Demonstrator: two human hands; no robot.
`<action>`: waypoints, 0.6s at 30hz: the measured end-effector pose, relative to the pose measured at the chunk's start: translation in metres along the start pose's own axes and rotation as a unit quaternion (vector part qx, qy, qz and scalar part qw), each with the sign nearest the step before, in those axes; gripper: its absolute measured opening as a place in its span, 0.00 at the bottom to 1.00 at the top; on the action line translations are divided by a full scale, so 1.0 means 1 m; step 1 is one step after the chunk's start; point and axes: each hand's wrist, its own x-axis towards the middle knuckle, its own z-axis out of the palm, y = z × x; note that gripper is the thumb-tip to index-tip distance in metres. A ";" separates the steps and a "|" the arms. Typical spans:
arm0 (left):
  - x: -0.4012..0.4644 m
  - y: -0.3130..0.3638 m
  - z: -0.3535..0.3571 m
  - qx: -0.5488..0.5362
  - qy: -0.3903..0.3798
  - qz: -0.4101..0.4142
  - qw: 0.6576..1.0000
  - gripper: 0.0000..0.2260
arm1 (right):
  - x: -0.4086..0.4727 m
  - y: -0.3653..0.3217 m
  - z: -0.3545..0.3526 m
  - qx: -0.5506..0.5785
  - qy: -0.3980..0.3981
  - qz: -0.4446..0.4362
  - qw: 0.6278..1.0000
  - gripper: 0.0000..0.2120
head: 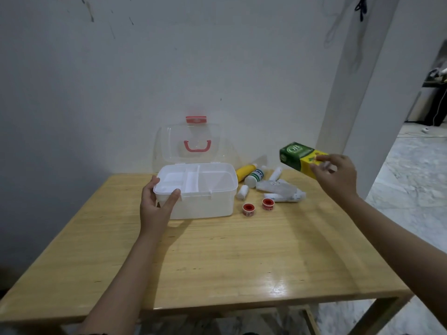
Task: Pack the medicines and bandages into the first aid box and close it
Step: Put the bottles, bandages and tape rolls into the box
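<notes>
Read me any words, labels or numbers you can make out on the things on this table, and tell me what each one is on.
Green and yellow carton, held in the right hand: large white characters on the green end, too blurred to read.
White bottle with green label: print blurred, unreadable.
Two red tape rolls: lettering too small.
First aid box, steadied by the left hand: no text visible.
</notes>
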 end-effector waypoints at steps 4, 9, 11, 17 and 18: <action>0.000 0.002 0.000 -0.004 0.003 -0.005 1.000 0.24 | 0.003 -0.048 0.013 0.096 -0.057 -0.023 0.993 0.10; 0.001 0.003 -0.001 0.004 0.003 -0.011 1.000 0.25 | 0.000 -0.097 0.038 0.124 -0.167 -0.060 0.976 0.07; 0.000 0.003 -0.002 0.005 0.001 -0.010 1.000 0.25 | -0.001 -0.110 0.049 0.109 -0.205 -0.073 0.970 0.07; 0.002 0.000 -0.004 0.008 -0.004 -0.013 1.000 0.25 | -0.007 -0.139 0.079 0.007 -0.310 -0.091 0.946 0.10; 0.002 0.000 -0.004 0.008 -0.004 -0.013 1.000 0.25 | -0.009 -0.143 0.083 -0.004 -0.325 -0.095 0.941 0.11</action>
